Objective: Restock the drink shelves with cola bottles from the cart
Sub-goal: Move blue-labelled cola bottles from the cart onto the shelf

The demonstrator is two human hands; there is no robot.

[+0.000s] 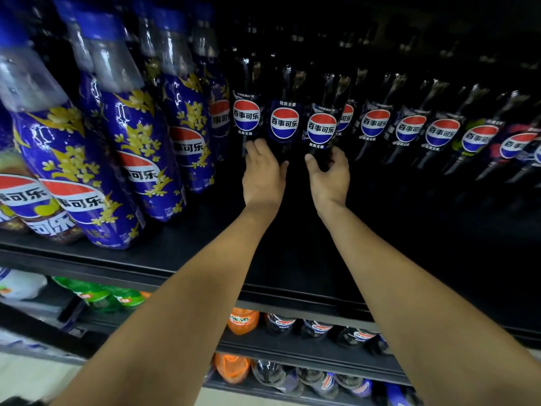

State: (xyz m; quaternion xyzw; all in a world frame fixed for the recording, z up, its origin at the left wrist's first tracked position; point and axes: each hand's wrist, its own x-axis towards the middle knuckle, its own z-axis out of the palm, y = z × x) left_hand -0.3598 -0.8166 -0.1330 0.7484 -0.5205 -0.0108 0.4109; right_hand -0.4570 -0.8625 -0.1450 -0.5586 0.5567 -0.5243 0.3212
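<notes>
Both my arms reach deep into the dark shelf point(292, 259). My left hand point(263, 174) grips the base of a black cola bottle point(284, 124) with a red, white and blue round label. Beside it, my right hand point(329, 177) grips the base of a second black cola bottle point(322, 127). Both bottles stand upright at the back of the shelf, in line with a row of like black cola bottles point(409, 130) running to the right. The cart is out of view.
Blue cola bottles with yellow flower print point(137, 142) crowd the shelf's left side. The shelf's front edge point(175, 271) runs under my forearms. Lower shelves hold green point(99, 297), orange point(243, 320) and dark bottles point(316, 328). Bare dark shelf floor lies around my wrists.
</notes>
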